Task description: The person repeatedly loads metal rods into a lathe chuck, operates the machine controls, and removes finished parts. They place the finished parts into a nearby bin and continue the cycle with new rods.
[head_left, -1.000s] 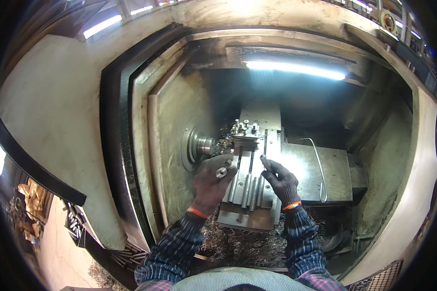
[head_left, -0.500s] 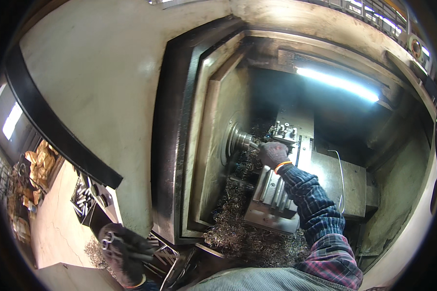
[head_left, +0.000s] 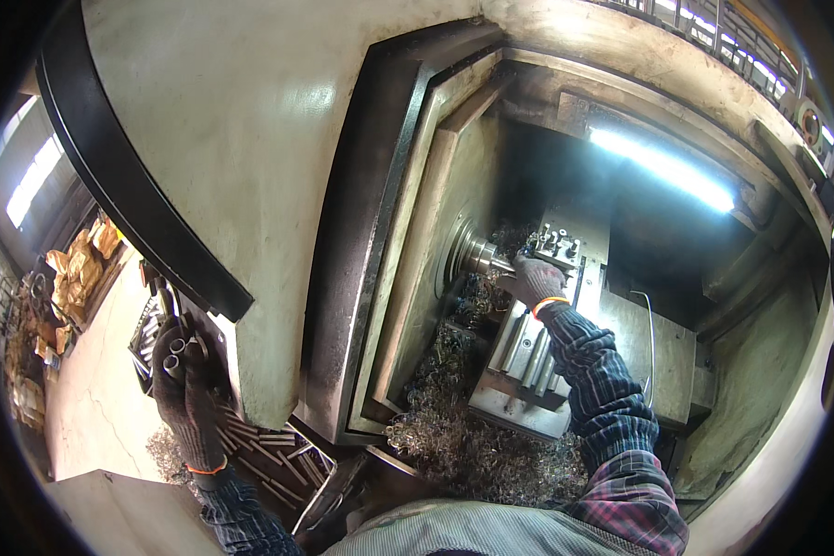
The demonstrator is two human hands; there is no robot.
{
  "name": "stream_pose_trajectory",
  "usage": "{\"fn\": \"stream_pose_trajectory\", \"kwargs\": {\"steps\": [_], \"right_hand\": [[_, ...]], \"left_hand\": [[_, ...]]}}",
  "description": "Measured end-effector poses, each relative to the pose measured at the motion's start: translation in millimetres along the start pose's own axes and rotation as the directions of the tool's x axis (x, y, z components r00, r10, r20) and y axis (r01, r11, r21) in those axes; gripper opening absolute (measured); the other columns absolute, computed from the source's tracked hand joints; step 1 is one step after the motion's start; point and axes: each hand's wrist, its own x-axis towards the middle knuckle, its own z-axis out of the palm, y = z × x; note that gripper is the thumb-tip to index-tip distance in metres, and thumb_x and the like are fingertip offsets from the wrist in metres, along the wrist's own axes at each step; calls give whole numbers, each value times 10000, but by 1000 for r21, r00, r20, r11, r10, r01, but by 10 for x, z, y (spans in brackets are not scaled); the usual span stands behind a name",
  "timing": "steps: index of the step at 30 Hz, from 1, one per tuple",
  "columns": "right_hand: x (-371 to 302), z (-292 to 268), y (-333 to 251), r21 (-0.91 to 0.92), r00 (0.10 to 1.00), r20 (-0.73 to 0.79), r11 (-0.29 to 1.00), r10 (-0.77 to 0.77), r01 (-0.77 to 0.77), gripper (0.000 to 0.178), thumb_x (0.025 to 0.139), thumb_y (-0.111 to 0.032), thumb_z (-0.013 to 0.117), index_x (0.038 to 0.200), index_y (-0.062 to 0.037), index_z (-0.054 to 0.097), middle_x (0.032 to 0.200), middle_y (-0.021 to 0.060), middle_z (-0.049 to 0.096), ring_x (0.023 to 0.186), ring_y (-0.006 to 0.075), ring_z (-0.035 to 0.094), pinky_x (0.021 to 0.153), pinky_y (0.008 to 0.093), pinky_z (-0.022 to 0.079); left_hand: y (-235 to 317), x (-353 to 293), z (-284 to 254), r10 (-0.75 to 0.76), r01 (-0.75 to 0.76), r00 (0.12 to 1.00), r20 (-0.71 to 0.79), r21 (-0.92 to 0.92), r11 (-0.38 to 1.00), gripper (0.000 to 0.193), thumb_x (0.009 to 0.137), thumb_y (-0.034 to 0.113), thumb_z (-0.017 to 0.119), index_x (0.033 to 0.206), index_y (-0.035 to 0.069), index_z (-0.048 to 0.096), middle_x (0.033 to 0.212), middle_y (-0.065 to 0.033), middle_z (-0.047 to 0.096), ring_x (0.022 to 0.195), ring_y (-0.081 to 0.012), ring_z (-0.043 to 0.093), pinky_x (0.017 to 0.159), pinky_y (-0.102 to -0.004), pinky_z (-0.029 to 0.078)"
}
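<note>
Pale machine housing (head_left: 241, 120) surrounds your work place, and inside it a bright tube lamp (head_left: 663, 169) shines over the metal carriage (head_left: 528, 412). Below, between the carriage and the inner wall, there lies a large heap of curly metal chips (head_left: 445, 426).

Your right arm comes from the lower right and reaches upward and to the left, with the sleeve wrinkled along the forearm. Your right hand (head_left: 537, 281), in a grey glove, is bent inward at the chuck (head_left: 477, 254), just beside the tool post (head_left: 556, 243). Its fingers are curled together around the outer end of a metal rod (head_left: 501, 265), whose other end is at the chuck face. How firmly they press, I cannot tell.

Your left arm is extended well apart from the other, to the left side, with the forearm rising from the lower edge. Your left hand (head_left: 183, 375) points upward, the fingers folded around two metal tubes (head_left: 171, 362), and their round ends face you. It is near a bin of metal pieces (head_left: 145, 335); whether it touches the bin, I cannot tell. Below it, loose rods (head_left: 269, 454) lie scattered.
</note>
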Motion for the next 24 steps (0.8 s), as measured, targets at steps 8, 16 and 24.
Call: {"fn": "stream_pose_trajectory", "kwargs": {"steps": [8, 16, 24], "right_hand": [[68, 71, -529, 176, 993, 1, 977, 121, -119, 854, 833, -495, 776, 1451, -80, 358, 1145, 248, 720, 1074, 413, 711, 848, 563, 550], [139, 289, -130, 113, 984, -176, 993, -15, 36, 830, 890, -372, 681, 1570, -67, 316, 944, 223, 750, 899, 403, 742, 750, 504, 560], [763, 463, 267, 58, 983, -118, 988, -137, 145, 427, 883, -162, 621, 1306, -108, 653, 1145, 182, 734, 1065, 377, 709, 895, 469, 566]], "left_hand": [[65, 93, -16, -70, 70, 997, 14, 31, 997, 273, 1061, 96, 527, 1305, -17, 573, 1214, -108, 673, 1085, -167, 654, 928, -287, 539], [143, -232, 72, 52, -51, 999, 11, -112, 992, 340, 996, -17, 602, 1334, 16, 598, 1354, -130, 638, 1165, -191, 646, 980, -305, 538], [357, -284, 91, 291, -302, 953, 90, 396, 867, 367, 878, 86, 731, 1236, 64, 655, 1303, -145, 671, 1145, -274, 700, 941, -342, 567]]}}
